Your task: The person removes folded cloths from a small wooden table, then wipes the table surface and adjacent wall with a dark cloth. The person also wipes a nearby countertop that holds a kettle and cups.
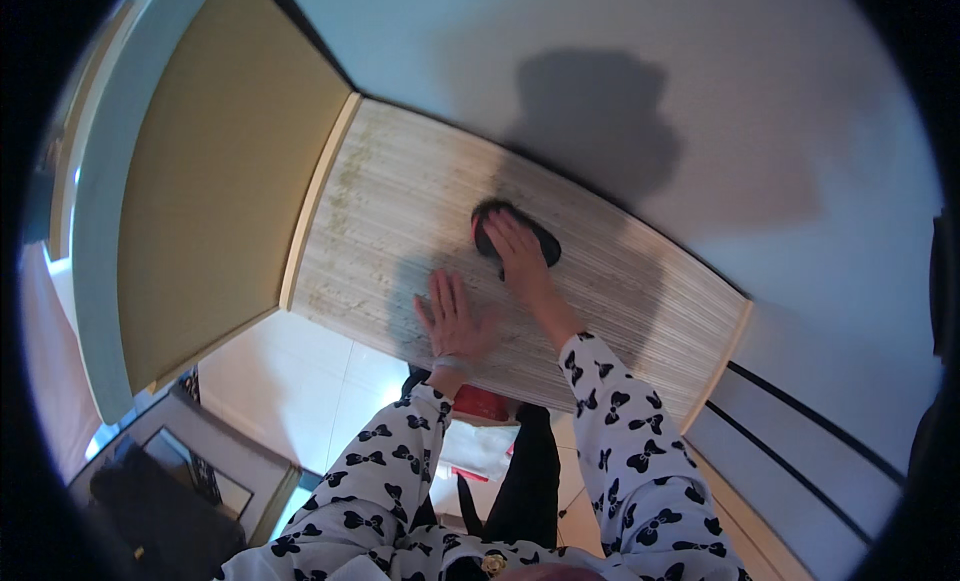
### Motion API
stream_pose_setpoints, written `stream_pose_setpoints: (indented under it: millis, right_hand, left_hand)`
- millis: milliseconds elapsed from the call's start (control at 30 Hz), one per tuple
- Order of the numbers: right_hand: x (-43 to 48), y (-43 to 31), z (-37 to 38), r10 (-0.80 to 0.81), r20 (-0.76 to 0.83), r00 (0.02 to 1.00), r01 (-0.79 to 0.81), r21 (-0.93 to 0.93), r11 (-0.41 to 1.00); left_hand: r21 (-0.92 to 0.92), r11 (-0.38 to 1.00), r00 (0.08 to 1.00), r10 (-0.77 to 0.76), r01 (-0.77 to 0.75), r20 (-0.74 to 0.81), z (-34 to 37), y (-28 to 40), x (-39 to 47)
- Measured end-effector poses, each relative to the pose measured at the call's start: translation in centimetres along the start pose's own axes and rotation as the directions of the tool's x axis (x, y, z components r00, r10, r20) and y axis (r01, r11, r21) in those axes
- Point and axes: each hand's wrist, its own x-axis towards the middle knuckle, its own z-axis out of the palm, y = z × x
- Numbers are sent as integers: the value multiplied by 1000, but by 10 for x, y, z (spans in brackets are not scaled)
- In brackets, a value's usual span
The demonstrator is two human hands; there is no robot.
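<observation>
My right hand [521, 255] rests on top of a black brush [546, 240] with a red part at its left end, pressing it against a shelf board [637, 303] with a light wood-grain surface. To its left and nearer my body, my left hand [456, 322] lies over the same board, palm down with fingers apart and slightly blurred. It holds nothing, and a pale band is around the wrist. Yellowish-brown dust or residue marks the board's left part.
A tan side panel [217, 183] rises at the left and a pale wall [750, 131] behind the board. Below the near edge are a red object [480, 403], white floor tiles [300, 386] and my legs. Dark items [157, 506] stand at lower left.
</observation>
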Motion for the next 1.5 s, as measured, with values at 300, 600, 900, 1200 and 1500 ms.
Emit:
stream_pose_setpoints:
  millis: [300, 600, 900, 1200, 1500]
  right_hand:
    - [83, -4, -214, -539, 268, 798, 560, -659, 501]
    - [67, 6, -363, -417, 564, 712, 469, -825, -316]
    - [94, -36, -462, -584, -173, 793, 48, -938, 342]
    - [56, 18, -486, -559, -495, 665, -190, -836, 515]
    - [41, 28, -398, -674, -119, 729, 179, -917, 356]
  left_hand:
    - [110, 994, 1000, 23, -25, 18, 6, -31, -13]
    - [38, 989, 944, -145, 140, 297, -89, -57, 18]
    - [197, 496, 330, 776, -846, -537, -269, 190, 123]
    - [625, 327, -268, 695, -709, -667, -350, 414, 85]
    - [707, 481, -244, 709, -519, -661, -374, 392, 102]
